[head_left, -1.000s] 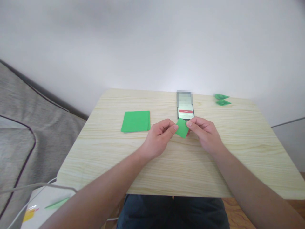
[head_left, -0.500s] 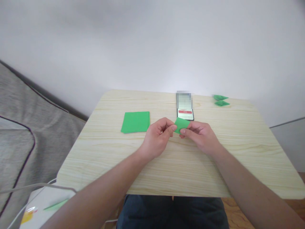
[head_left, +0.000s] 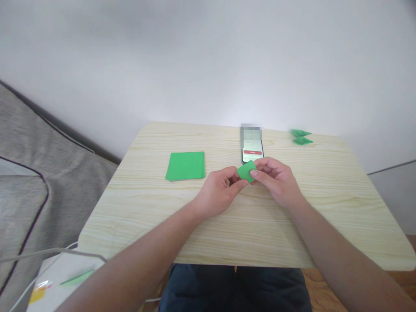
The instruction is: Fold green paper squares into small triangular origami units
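A small folded green paper (head_left: 246, 170) is held just above the light wooden table (head_left: 247, 229), near its middle. My left hand (head_left: 218, 193) pinches its left lower edge with thumb and fingers closed. My right hand (head_left: 276, 180) pinches its right side, thumb on top. A stack of green paper squares (head_left: 186, 165) lies flat to the left of my hands. A phone (head_left: 251, 144) with a lit screen lies just beyond the folded paper.
Two small folded green paper shapes (head_left: 301, 136) sit at the table's far right corner. A grey cushion (head_left: 29, 173) is at the left. A white surface with a cable and a green strip (head_left: 76, 278) lies low at the left.
Both hands have kept hold of the folded paper and turned it, so it now lies flatter and lower. The left hand has shifted slightly right and down.
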`<state>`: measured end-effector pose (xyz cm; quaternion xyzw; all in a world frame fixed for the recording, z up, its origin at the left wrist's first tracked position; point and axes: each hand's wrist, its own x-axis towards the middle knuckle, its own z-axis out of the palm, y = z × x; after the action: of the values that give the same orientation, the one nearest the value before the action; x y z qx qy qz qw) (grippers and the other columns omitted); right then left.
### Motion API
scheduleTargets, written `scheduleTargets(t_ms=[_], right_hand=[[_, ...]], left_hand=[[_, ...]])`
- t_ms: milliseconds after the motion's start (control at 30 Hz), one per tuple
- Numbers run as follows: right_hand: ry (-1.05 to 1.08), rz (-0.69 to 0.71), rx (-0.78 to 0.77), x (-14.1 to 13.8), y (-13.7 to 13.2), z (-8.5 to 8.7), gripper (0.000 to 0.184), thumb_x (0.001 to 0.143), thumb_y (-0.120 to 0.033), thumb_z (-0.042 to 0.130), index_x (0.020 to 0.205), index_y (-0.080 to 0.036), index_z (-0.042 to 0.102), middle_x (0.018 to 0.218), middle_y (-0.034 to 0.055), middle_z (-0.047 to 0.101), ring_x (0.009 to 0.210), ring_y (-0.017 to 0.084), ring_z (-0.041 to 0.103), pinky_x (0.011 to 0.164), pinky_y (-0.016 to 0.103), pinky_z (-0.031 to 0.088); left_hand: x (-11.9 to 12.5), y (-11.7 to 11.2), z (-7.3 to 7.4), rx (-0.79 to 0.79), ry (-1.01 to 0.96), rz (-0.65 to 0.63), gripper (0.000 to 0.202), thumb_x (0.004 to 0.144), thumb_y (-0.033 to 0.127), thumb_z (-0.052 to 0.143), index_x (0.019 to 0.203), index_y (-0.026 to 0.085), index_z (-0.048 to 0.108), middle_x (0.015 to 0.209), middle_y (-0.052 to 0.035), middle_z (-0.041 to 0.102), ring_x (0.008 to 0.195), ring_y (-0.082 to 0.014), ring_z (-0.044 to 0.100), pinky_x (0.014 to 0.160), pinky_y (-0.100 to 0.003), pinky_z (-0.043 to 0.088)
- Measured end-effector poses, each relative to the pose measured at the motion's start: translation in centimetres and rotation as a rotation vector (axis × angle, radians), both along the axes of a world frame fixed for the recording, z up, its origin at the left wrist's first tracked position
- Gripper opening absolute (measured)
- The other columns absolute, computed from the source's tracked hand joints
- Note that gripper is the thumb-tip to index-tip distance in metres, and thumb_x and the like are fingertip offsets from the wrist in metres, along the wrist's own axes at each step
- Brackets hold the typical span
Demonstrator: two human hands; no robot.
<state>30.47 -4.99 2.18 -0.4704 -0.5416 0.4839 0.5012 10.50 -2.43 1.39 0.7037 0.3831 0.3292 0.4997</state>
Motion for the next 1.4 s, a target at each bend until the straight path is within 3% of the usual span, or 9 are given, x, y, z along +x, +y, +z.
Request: scheduleTargets(t_ms=[133, 400, 633, 800, 933, 1000, 1167, 1300, 1400], right_hand=[[-0.011, -0.018, 0.085, -0.3, -0.3, 0.1, 0.043, 0.086, -0.036, 0.078, 0.124, -0.028, 0.061, 0.098, 0.0033, 0.076, 0.087, 0.020, 0.072, 0.081, 0.037, 0.059], [-0.105, -0.077, 0.187, -0.4, -0.6, -0.1, 0.022, 0.088, -0.033, 0.078, 0.107, -0.026, 0.069, 0.101, 0.0043, 0.075, 0.091, 0.021, 0.072, 0.087, 0.042, 0.059], [-0.070, -0.068, 0.185, -0.5, -0.6, 0.0, 0.037, 0.086, -0.031, 0.079, 0.119, -0.028, 0.064, 0.121, 0.0073, 0.073, 0.103, 0.023, 0.072, 0.095, 0.044, 0.057], [-0.120, -0.059, 0.204, -0.4, -0.6, 0.0, 0.026, 0.088, -0.031, 0.077, 0.112, -0.027, 0.069, 0.106, 0.0050, 0.075, 0.099, 0.023, 0.072, 0.092, 0.044, 0.059], [-0.195, -0.060, 0.266, -0.4, -0.6, 0.1, 0.011, 0.088, -0.027, 0.076, 0.100, -0.027, 0.075, 0.112, 0.0057, 0.070, 0.108, 0.024, 0.067, 0.094, 0.043, 0.057], [-0.250, -0.081, 0.299, -0.3, -0.5, 0.2, 0.010, 0.087, -0.023, 0.076, 0.097, -0.028, 0.077, 0.112, 0.0054, 0.067, 0.110, 0.024, 0.065, 0.095, 0.044, 0.055], [-0.431, -0.155, 0.347, 0.0, -0.5, 0.7, 0.015, 0.083, -0.018, 0.078, 0.092, -0.030, 0.078, 0.098, 0.0023, 0.061, 0.094, 0.021, 0.063, 0.087, 0.042, 0.053], [-0.601, -0.047, 0.391, 0.3, -0.8, 1.5, 0.019, 0.084, -0.013, 0.074, 0.093, -0.029, 0.077, 0.091, 0.0017, 0.061, 0.088, 0.020, 0.062, 0.079, 0.039, 0.052], [-0.777, 0.045, 0.458, 0.4, -1.5, 1.8, 0.019, 0.084, -0.011, 0.071, 0.091, -0.028, 0.078, 0.093, 0.0036, 0.063, 0.091, 0.022, 0.061, 0.079, 0.039, 0.051]], left_hand=[[0.1, 0.1, -0.2, 0.052, 0.042, 0.057, 0.029, 0.092, 0.040, 0.065, 0.075, 0.018, 0.059, 0.068, 0.0024, 0.058, 0.064, -0.0119, 0.048, 0.059, -0.026, 0.035], [0.0, 0.1, 0.0, 0.148, 0.117, 0.087, 0.026, 0.093, 0.037, 0.064, 0.077, 0.018, 0.062, 0.071, 0.0009, 0.064, 0.065, -0.0128, 0.055, 0.060, -0.026, 0.037], [0.1, 0.1, 0.0, 0.191, 0.134, 0.103, 0.024, 0.093, 0.036, 0.065, 0.077, 0.018, 0.062, 0.072, 0.0003, 0.065, 0.067, -0.0134, 0.056, 0.063, -0.026, 0.040], [0.1, 0.0, 0.1, 0.199, 0.137, 0.092, 0.022, 0.094, 0.035, 0.064, 0.080, 0.018, 0.064, 0.074, -0.0007, 0.067, 0.069, -0.0142, 0.058, 0.064, -0.027, 0.041], [0.1, 0.0, 0.1, 0.211, 0.146, 0.092, 0.020, 0.093, 0.033, 0.064, 0.081, 0.018, 0.064, 0.074, 0.0002, 0.065, 0.069, -0.0136, 0.057, 0.065, -0.027, 0.041], [0.1, 0.0, 0.0, 0.223, 0.127, 0.116, 0.012, 0.090, 0.031, 0.069, 0.091, 0.019, 0.065, 0.077, 0.0010, 0.064, 0.072, -0.0135, 0.057, 0.068, -0.027, 0.043], [-0.3, 0.0, 0.2, 0.392, -0.023, 0.161, 0.046, 0.078, 0.012, 0.072, 0.121, 0.023, 0.060, 0.098, -0.0007, 0.063, 0.086, -0.0157, 0.057, 0.080, -0.031, 0.047], [-0.7, -0.3, 0.7, 0.488, -0.071, 0.129, 0.033, 0.082, 0.006, 0.062, 0.110, 0.023, 0.068, 0.103, -0.0035, 0.060, 0.102, -0.0196, 0.058, 0.092, -0.037, 0.048], [-0.6, -0.4, 0.9, 0.505, -0.048, 0.168, 0.023, 0.090, 0.009, 0.058, 0.104, 0.022, 0.071, 0.104, -0.0046, 0.059, 0.104, -0.0195, 0.058, 0.095, -0.038, 0.048]])
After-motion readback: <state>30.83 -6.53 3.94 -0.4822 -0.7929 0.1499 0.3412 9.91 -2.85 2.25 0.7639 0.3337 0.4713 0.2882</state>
